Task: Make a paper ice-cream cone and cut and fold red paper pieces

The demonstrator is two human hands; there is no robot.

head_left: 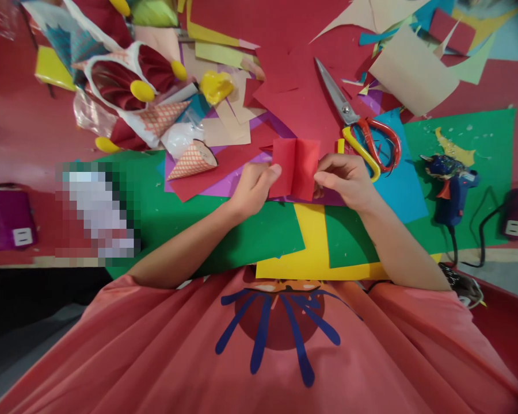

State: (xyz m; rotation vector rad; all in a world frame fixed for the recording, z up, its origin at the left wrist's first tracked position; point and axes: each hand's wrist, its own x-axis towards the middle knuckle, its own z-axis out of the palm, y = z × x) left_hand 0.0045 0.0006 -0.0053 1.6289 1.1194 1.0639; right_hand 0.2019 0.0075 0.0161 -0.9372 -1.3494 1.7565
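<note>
A small red sheet of paper with a crease down its middle is held up between my two hands. My left hand pinches its left edge, thumb on the near face. At the right edge, the thumb and fingers of my right hand close on the paper. Just beyond my right hand lie scissors with one red and one yellow handle, blades pointing away. Left of my left hand rests a checkered paper cone. Beneath the hands are purple, red, green and yellow sheets.
A blue glue gun lies on the green sheet at right, its cord running off the near edge. White-rimmed red pleated pieces with yellow ovals crowd the far left. Beige paper and offcuts lie at far right. A blurred-out object is at left.
</note>
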